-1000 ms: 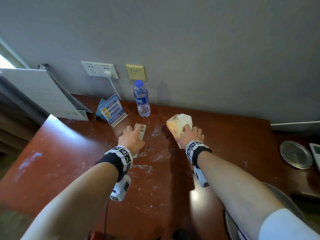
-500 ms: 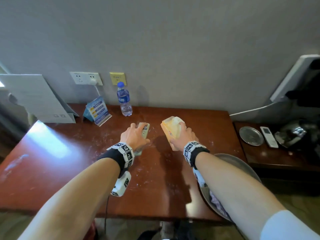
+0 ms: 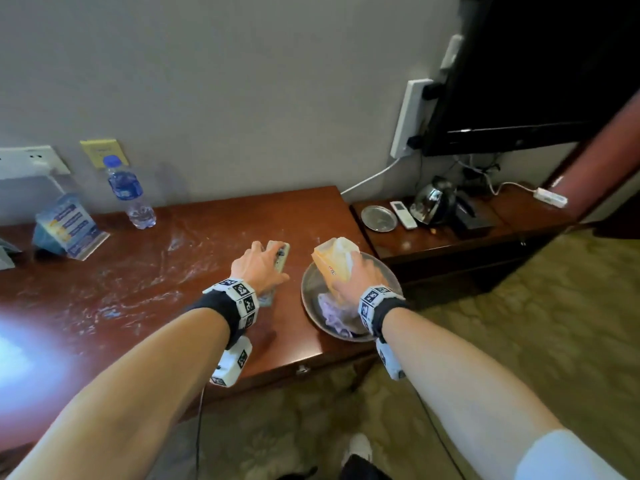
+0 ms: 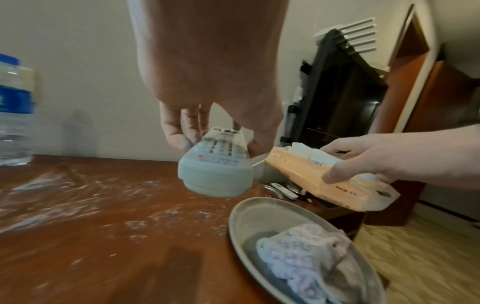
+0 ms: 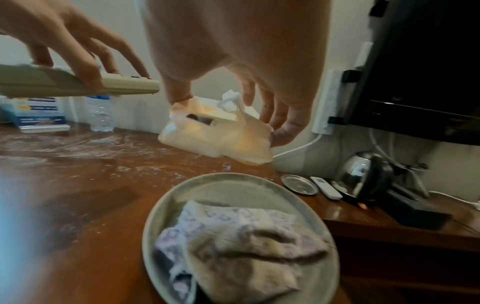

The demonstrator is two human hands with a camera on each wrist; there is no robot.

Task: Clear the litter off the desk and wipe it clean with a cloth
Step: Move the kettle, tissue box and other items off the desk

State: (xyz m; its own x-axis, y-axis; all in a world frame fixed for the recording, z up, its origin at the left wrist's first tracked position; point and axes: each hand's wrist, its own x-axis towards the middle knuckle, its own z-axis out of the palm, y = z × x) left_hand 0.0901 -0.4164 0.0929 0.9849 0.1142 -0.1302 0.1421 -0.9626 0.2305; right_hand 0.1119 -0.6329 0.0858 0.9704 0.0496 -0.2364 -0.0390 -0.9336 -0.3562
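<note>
My left hand (image 3: 259, 268) grips a pale remote control (image 3: 281, 255) and holds it just above the red-brown desk (image 3: 138, 289), which is smeared with white dust. In the left wrist view the remote (image 4: 215, 170) hangs clear of the wood. My right hand (image 3: 356, 278) grips an orange tissue pack (image 3: 330, 259) over a grey metal plate (image 3: 308, 282) at the desk's right end. A crumpled pale purple cloth (image 5: 233, 246) lies in that plate (image 5: 166, 205). The tissue pack (image 5: 218, 139) hangs above the plate's far rim.
A water bottle (image 3: 130, 192) and a blue stand-up card (image 3: 67, 226) sit at the back left by the wall. A lower cabinet to the right carries a small metal dish (image 3: 378, 218), a white remote (image 3: 402, 214) and a kettle (image 3: 433, 202). A television (image 3: 536, 64) hangs above it.
Both hands have moved right along the desk, carrying the remote and the tissue pack. The tissue pack now hangs over the plate. The head view has swung right.
</note>
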